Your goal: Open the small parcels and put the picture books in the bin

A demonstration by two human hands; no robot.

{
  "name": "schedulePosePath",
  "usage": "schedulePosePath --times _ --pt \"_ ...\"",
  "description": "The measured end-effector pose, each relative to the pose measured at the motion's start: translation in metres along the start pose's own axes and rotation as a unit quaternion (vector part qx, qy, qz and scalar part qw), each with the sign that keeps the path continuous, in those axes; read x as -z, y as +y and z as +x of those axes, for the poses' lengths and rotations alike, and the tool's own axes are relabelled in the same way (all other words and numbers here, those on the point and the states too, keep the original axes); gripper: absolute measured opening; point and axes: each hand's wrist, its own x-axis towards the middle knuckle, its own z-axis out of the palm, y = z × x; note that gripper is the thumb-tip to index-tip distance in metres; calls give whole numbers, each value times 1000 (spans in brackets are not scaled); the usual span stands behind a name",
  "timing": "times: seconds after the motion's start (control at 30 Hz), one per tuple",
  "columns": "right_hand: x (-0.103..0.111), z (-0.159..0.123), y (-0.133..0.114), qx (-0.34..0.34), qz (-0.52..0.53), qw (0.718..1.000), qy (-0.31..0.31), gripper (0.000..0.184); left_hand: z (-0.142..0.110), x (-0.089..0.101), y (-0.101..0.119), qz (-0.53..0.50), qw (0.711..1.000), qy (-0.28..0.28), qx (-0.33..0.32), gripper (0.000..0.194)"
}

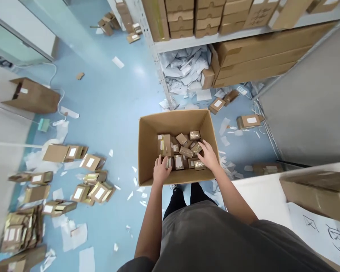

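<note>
A large open cardboard box (174,118) stands in front of my legs with several small cardboard boxes inside. My left hand (161,170) reaches over its near wall at the left, fingers and thumb bent around a small taped box (169,163). Deeper in on the right side, my right hand (209,155) has its thumb and fingers about another small taped box (197,147). Between the hands lie a small box with a white label (178,162) and a brown taped one (186,152). A larger box with yellow tape (164,145) sits at the inner left.
Flattened and torn cartons (93,189) with paper scraps litter the blue floor at left. A metal shelf (187,45) holding cartons and grey plastic bags (187,68) rises ahead. At right stands a white table (255,192) bearing an open carton (303,194) and a handwritten sheet (314,230).
</note>
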Motion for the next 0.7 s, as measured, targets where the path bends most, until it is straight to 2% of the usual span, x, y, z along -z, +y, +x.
schedulePosePath --times 0.2,0.43,0.57,0.7 --pt "-55 41 -18 10 8 998 -57 69 15 -19 -60 -15 996 -53 69 66" --pt "-113 46 -29 -56 -26 995 -72 69 65 -42 -113 -7 987 -132 89 68" --pt "-158 53 -13 -94 -56 989 -100 72 101 -77 -131 -12 983 -158 94 71" --pt "-212 64 19 -126 -83 980 -132 75 130 -132 -137 -12 984 -142 102 75"
